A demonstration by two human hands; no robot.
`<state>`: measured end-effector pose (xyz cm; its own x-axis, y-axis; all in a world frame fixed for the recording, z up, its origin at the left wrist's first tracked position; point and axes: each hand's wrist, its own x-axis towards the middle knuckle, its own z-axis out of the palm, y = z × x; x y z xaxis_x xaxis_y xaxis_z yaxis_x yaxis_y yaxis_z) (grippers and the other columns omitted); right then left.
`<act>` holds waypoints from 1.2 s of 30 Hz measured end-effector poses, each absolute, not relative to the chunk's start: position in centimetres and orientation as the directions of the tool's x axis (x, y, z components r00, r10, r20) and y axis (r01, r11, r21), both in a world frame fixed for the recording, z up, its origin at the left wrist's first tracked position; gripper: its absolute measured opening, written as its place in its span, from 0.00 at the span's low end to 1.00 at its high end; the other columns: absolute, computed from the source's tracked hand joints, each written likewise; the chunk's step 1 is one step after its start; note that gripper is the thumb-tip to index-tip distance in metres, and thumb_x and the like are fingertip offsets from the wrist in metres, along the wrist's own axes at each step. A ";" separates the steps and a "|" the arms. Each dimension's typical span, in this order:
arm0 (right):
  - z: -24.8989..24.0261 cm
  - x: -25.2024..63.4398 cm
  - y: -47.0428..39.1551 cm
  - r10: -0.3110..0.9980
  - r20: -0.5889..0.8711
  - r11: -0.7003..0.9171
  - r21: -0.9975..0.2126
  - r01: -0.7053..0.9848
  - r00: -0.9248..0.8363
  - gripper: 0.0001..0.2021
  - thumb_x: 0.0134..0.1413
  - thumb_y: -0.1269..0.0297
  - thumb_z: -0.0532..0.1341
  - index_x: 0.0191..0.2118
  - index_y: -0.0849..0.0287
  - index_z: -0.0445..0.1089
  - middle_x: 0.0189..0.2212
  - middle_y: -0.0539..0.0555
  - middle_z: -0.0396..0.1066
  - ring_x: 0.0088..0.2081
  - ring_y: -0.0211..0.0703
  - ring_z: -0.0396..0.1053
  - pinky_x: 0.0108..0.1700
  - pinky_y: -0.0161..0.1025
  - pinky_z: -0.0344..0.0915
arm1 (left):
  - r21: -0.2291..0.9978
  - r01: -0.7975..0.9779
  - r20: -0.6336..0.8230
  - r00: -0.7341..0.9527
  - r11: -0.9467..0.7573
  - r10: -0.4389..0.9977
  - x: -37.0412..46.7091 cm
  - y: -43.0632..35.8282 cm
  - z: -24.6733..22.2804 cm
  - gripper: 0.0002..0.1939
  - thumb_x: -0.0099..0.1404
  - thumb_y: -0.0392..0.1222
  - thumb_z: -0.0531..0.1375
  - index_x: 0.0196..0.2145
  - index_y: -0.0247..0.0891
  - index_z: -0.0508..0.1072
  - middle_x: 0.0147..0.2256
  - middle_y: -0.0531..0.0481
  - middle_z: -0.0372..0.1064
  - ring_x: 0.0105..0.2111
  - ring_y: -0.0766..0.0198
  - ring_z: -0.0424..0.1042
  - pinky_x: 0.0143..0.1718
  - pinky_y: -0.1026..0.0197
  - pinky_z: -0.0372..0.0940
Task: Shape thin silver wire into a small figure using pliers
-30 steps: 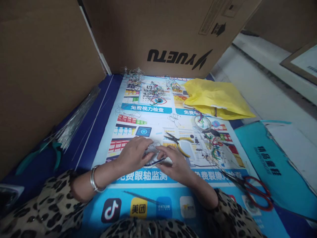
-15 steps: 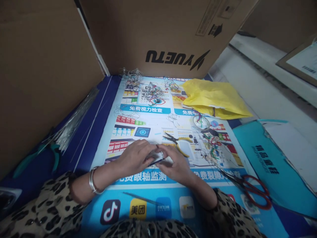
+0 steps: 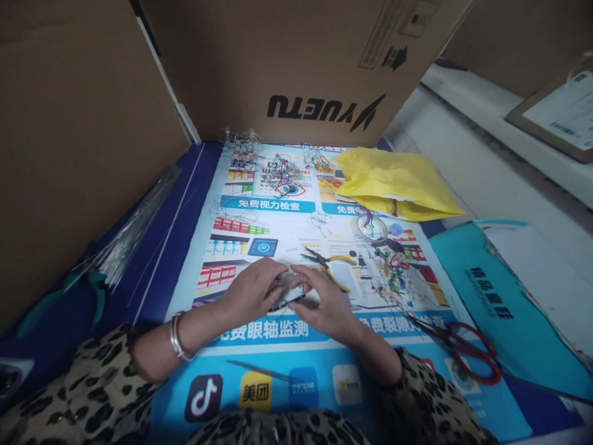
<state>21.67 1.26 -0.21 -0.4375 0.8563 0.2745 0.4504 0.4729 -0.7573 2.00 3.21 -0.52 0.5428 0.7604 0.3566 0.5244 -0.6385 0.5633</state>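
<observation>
My left hand (image 3: 257, 284) and my right hand (image 3: 327, 303) meet over the printed sheet (image 3: 278, 225), fingers curled inward. Between their fingertips is a small piece of thin wire (image 3: 296, 289) with a dark, narrow edge; its full shape is partly hidden by the fingers. Both hands are closed on it. Just beyond my right hand lie yellow-handled pliers (image 3: 328, 262), jaws apart. A dark thin rod or wire bundle (image 3: 259, 369) rests on the sheet nearer to me.
Red-handled scissors (image 3: 467, 352) and tangled coloured wires (image 3: 396, 272) lie right, near a tape roll (image 3: 372, 228), yellow bag (image 3: 398, 182) and teal cardboard piece (image 3: 491, 309). Left are straight wires (image 3: 134, 228) and teal-handled pliers (image 3: 95, 290). A cardboard box (image 3: 296, 55) stands behind.
The fingers of both hands have shifted slightly around the wire piece, with the right fingers spread a little from the left. The whole view has moved slightly.
</observation>
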 end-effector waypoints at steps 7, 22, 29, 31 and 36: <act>-0.1 21.6 1.2 0.885 0.256 0.439 -0.735 0.516 -0.389 0.27 0.44 0.67 0.65 0.52 0.55 0.58 0.38 0.53 0.70 0.39 0.45 0.65 0.42 0.44 0.64 | 0.528 0.575 0.394 0.486 -0.625 0.780 1.7 3.3 -1.2 0.15 0.60 0.34 0.55 0.46 0.35 0.61 0.34 0.46 0.67 0.33 0.59 0.66 0.33 0.56 0.63; -0.3 21.5 1.1 0.836 0.351 0.542 -0.648 0.535 -0.422 0.22 0.47 0.69 0.59 0.51 0.56 0.61 0.46 0.58 0.65 0.49 0.48 0.63 0.50 0.46 0.63 | 0.556 0.478 0.416 0.548 -0.680 0.726 1.9 3.2 -0.6 0.10 0.62 0.31 0.51 0.42 0.38 0.63 0.33 0.47 0.68 0.34 0.62 0.66 0.34 0.58 0.63; 0.0 21.3 1.0 0.857 0.299 0.496 -0.702 0.511 -0.421 0.25 0.46 0.73 0.58 0.52 0.54 0.58 0.46 0.56 0.66 0.49 0.46 0.64 0.50 0.46 0.63 | 0.663 0.402 0.391 0.533 -0.631 0.750 1.7 3.4 -0.2 0.15 0.62 0.32 0.52 0.47 0.38 0.61 0.35 0.48 0.68 0.36 0.62 0.67 0.36 0.58 0.65; -0.2 21.3 0.9 0.864 0.296 0.485 -0.709 0.513 -0.408 0.26 0.46 0.73 0.58 0.53 0.54 0.57 0.47 0.56 0.66 0.49 0.46 0.64 0.50 0.46 0.63 | 0.697 0.395 0.353 0.537 -0.598 0.767 1.7 3.4 -0.3 0.17 0.62 0.33 0.52 0.49 0.39 0.60 0.36 0.48 0.68 0.36 0.63 0.67 0.37 0.58 0.65; -0.2 21.4 0.9 0.863 0.293 0.483 -0.721 0.497 -0.412 0.25 0.46 0.73 0.58 0.53 0.54 0.57 0.46 0.56 0.67 0.48 0.46 0.64 0.49 0.45 0.63 | 0.748 0.361 0.309 0.552 -0.557 0.774 1.6 3.3 -0.5 0.19 0.62 0.35 0.53 0.51 0.39 0.58 0.35 0.49 0.68 0.37 0.63 0.68 0.39 0.58 0.65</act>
